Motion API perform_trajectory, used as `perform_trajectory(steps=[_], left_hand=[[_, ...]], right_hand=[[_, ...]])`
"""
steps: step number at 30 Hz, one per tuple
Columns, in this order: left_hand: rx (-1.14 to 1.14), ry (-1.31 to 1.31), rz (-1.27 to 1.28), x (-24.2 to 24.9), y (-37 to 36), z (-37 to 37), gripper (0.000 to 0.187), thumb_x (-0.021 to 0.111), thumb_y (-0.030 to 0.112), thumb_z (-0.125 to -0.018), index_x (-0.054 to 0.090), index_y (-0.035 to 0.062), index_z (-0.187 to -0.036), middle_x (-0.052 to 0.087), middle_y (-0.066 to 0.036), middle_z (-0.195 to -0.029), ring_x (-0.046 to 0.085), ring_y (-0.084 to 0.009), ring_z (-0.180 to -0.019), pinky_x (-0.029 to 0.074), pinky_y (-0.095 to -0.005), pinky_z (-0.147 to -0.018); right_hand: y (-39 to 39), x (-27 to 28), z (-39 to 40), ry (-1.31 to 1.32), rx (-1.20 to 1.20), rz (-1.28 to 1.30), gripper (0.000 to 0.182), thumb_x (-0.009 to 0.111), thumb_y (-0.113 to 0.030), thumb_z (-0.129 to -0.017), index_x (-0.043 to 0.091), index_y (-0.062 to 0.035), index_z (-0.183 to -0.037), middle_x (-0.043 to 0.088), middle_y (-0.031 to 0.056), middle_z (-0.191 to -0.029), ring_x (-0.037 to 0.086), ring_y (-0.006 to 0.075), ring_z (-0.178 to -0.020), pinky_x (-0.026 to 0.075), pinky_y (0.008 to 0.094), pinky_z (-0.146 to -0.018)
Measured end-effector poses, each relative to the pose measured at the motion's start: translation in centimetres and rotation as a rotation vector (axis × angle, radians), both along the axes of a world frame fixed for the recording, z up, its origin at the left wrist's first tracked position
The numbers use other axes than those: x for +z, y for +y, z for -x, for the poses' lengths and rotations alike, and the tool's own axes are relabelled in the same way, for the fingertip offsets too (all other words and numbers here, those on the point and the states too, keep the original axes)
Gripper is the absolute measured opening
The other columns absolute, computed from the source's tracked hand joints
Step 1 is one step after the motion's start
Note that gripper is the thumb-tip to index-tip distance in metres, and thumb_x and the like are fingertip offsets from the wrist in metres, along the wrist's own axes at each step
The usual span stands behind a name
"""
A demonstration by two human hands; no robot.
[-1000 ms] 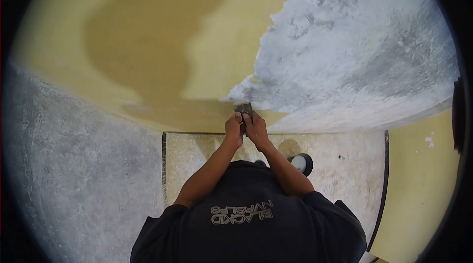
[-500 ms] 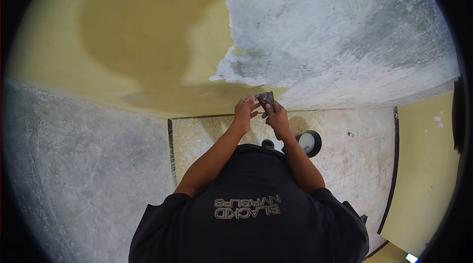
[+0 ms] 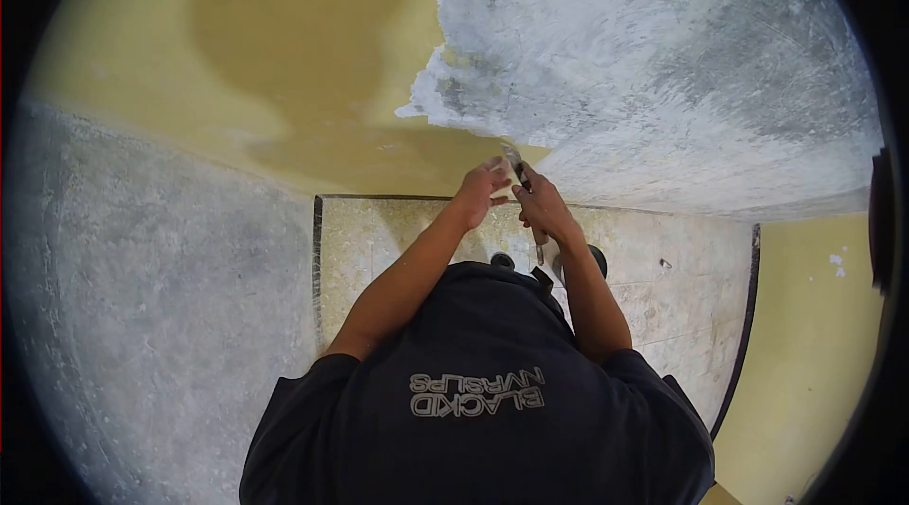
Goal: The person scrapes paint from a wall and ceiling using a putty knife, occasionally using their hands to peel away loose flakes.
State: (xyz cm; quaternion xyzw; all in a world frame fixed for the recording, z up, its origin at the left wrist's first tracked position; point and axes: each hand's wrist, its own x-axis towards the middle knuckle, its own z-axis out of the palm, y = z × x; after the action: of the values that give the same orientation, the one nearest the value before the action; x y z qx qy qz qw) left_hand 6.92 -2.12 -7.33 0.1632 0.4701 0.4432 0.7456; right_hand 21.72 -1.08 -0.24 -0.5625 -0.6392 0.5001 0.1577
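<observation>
My right hand (image 3: 546, 206) is closed round the handle of a scraper (image 3: 514, 159), whose blade points up at the wall. The blade is at the lower edge of the yellow paint, near the pale scraped patch (image 3: 606, 60). Just left of the tool is my left hand (image 3: 481, 191), with its fingers apart and nothing in them. Its fingertips are near the scraper, and I cannot tell if they touch the wall.
A dark bucket (image 3: 597, 261) stands on the floor, partly hidden by my right forearm. A small dark round object (image 3: 502, 261) lies below my hands. Yellow paint (image 3: 284, 51) covers the wall at the left, and a grey surface (image 3: 180, 249) lies below it.
The scraper has turned in my right hand, so its blade now points up and its handle shows below. The view has shifted, and the bucket is now mostly behind my forearm.
</observation>
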Motion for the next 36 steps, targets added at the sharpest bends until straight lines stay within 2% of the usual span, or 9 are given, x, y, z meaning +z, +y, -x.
perform_trajectory(steps=[1,5,8,11,14,17,19,26,36], left_hand=[[0.011,-0.006,0.001,0.6,-0.4,-0.6,0.032,0.051,0.027,-0.092,0.046,0.0135,-0.121,0.053,-0.001,-0.113,0.052,-0.0182,-0.102,0.043,-0.0416,-0.082],[-0.042,-0.118,-0.073,-0.1,-0.4,-1.5,0.024,0.049,0.032,-0.094,0.053,0.0118,-0.107,0.058,0.0,-0.093,0.057,-0.0153,-0.082,0.045,-0.0357,-0.075],[0.011,-0.135,-0.084,0.2,0.0,-1.7,0.026,0.046,0.031,-0.096,0.053,0.0094,-0.107,0.059,-0.001,-0.089,0.057,-0.0156,-0.079,0.046,-0.0331,-0.072],[0.006,-0.043,-0.076,2.1,0.1,-1.5,0.029,0.044,0.032,-0.096,0.054,0.0079,-0.107,0.06,-0.002,-0.084,0.057,-0.0148,-0.078,0.044,-0.0316,-0.069],[0.056,0.0,-0.071,1.8,0.9,-0.9,0.029,0.045,0.032,-0.096,0.056,0.0077,-0.106,0.058,-0.002,-0.078,0.056,-0.013,-0.074,0.043,-0.0313,-0.065],[-0.009,0.091,-0.084,1.8,1.2,-0.1,0.026,0.047,0.031,-0.094,0.057,0.0074,-0.1,0.053,0.0,-0.072,0.053,-0.0105,-0.072,0.042,-0.0318,-0.063],[0.021,0.234,-0.057,1.5,1.6,0.1,0.023,0.05,0.03,-0.092,0.056,0.0077,-0.089,0.046,0.002,-0.065,0.049,-0.0089,-0.062,0.043,-0.0305,-0.057],[0.111,0.197,-0.055,5.7,-0.1,0.4,0.025,0.058,0.025,-0.088,0.046,0.0109,-0.072,0.043,0.002,-0.062,0.043,-0.0087,-0.044,0.03,-0.0217,-0.034],[0.112,-0.04,0.052,7.1,0.4,1.0,0.026,0.055,0.031,-0.09,0.045,0.0116,-0.076,0.047,0.002,-0.063,0.044,-0.0083,-0.04,0.034,-0.021,-0.032]], right_hand=[[-0.1,1.6,0.4,0.016,0.04,0.148,0.041,0.05,-0.013,-0.086,0.045,0.0023,-0.124,0.061,0.0234,-0.086,0.063,0.0298,-0.07,0.049,0.0385,-0.061],[-0.1,-0.2,0.7,0.074,0.052,0.116,0.043,0.051,-0.01,-0.085,0.045,-0.0011,-0.126,0.061,0.02,-0.083,0.061,0.024,-0.067,0.049,0.0361,-0.057],[-0.5,-1.2,0.5,0.005,0.038,-0.139,0.046,0.053,-0.009,-0.083,0.042,-0.0002,-0.127,0.061,0.016,-0.087,0.059,0.018,-0.06,0.049,0.0303,-0.05],[-0.5,-0.1,0.4,0.323,-0.112,0.102,0.044,0.057,-0.012,-0.085,0.041,0.0009,-0.124,0.06,0.0143,-0.092,0.06,0.0195,-0.061,0.049,0.0293,-0.051],[0.6,0.2,-0.1,0.817,-0.343,0.637,0.031,0.05,-0.018,-0.093,0.041,-0.0028,-0.118,0.058,0.0107,-0.087,0.056,0.0183,-0.059,0.049,0.0297,-0.05],[0.9,0.1,0.3,0.903,-0.418,0.774,0.021,0.043,-0.02,-0.095,0.046,-0.003,-0.108,0.055,0.0084,-0.086,0.051,0.015,-0.059,0.047,0.0249,-0.048],[0.8,-0.7,0.9,0.912,-0.413,0.741,0.02,0.042,-0.018,-0.095,0.045,-0.0033,-0.109,0.056,0.0086,-0.085,0.052,0.0154,-0.058,0.047,0.0266,-0.048],[-0.7,0.1,4.1,0.949,-0.468,0.592,0.015,0.04,-0.016,-0.095,0.046,-0.0043,-0.103,0.053,0.0056,-0.081,0.051,0.0138,-0.058,0.047,0.0263,-0.048],[-0.7,1.1,4.6,1.329,-0.562,0.818,0.026,0.036,-0.029,-0.098,0.044,-0.0049,-0.1,0.049,0.0066,-0.081,0.044,0.0131,-0.057,0.04,0.0238,-0.044]])
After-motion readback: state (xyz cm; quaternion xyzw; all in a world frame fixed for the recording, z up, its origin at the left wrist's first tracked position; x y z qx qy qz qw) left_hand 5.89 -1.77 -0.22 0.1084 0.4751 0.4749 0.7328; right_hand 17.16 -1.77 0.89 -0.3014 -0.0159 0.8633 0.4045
